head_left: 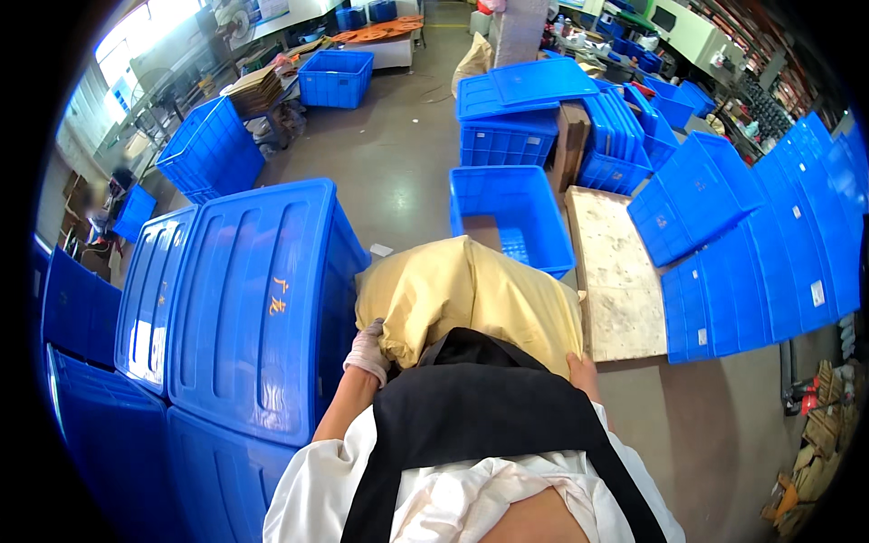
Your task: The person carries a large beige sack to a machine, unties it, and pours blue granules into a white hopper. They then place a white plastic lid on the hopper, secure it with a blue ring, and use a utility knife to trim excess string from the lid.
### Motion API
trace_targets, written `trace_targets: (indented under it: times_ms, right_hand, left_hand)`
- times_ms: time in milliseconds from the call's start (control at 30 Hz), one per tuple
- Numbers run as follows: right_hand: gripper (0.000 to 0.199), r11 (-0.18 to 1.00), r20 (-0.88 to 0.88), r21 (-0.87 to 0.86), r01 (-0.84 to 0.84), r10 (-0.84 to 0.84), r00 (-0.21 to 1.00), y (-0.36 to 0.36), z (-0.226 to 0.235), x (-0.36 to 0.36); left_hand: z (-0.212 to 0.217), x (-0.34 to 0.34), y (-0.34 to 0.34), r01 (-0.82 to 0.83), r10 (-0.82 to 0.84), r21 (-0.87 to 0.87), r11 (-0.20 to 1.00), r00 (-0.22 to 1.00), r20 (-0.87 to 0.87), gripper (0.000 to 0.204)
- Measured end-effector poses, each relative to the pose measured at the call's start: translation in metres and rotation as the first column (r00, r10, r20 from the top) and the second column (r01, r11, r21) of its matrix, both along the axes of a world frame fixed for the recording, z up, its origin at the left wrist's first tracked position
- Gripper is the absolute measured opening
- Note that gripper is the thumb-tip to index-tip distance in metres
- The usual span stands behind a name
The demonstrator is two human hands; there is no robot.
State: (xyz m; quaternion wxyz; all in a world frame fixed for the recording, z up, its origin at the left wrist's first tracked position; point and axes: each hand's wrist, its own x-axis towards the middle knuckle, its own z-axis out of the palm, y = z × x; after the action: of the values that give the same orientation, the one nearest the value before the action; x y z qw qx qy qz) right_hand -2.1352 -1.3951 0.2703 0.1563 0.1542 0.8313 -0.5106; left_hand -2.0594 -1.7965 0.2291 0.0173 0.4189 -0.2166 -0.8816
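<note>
Against my chest, near centre, I carry a bulging tan sack [471,299]; it looks heavy and floppy. Left hand [367,351] and right hand [582,369] clamp its lower corners.

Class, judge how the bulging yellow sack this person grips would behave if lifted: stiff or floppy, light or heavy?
Probably floppy: the bulging yellow sack shows creases and soft folds. It may be heavy, since the left hand and right hand both grip it close to the body. Unsupported ends would likely sag, so it seems unlikely to roll.
</note>
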Motion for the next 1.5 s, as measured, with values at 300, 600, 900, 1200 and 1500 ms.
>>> trace_targets:
  times_ms: [300,600,900,1200,1500]
  right_hand:
    - [0.045,0.917,0.219,0.335,-0.215,0.146,0.965,-0.109,-0.024,-0.267]
    - [0.037,0.850,0.207,0.307,-0.428,0.380,0.902,-0.252,-0.044,-0.589]
    - [0.047,0.667,0.175,0.495,-0.557,0.552,0.816,-0.509,-0.036,-0.852]
    - [0.041,0.953,0.153,0.031,-0.301,0.293,0.944,-0.727,-0.102,-1.114]
    - [0.035,0.934,0.197,0.155,-0.323,0.291,0.936,-0.893,-0.111,-1.468]
  left_hand:
    - [-0.092,-0.219,-0.123,0.084,-0.080,-0.003,0.996,0.955,0.285,0.052]
    - [-0.088,-0.416,-0.237,0.600,-0.338,-0.747,0.286,0.793,0.507,0.047]
    - [-0.039,-0.700,-0.469,-0.196,0.197,0.156,0.968,0.980,0.006,0.047]
    - [-0.034,-0.979,-0.701,-0.070,0.120,-0.158,0.985,0.935,0.334,0.051]
    - [-0.002,-1.330,-0.857,0.043,0.021,-0.143,0.989,0.908,0.419,0.056]
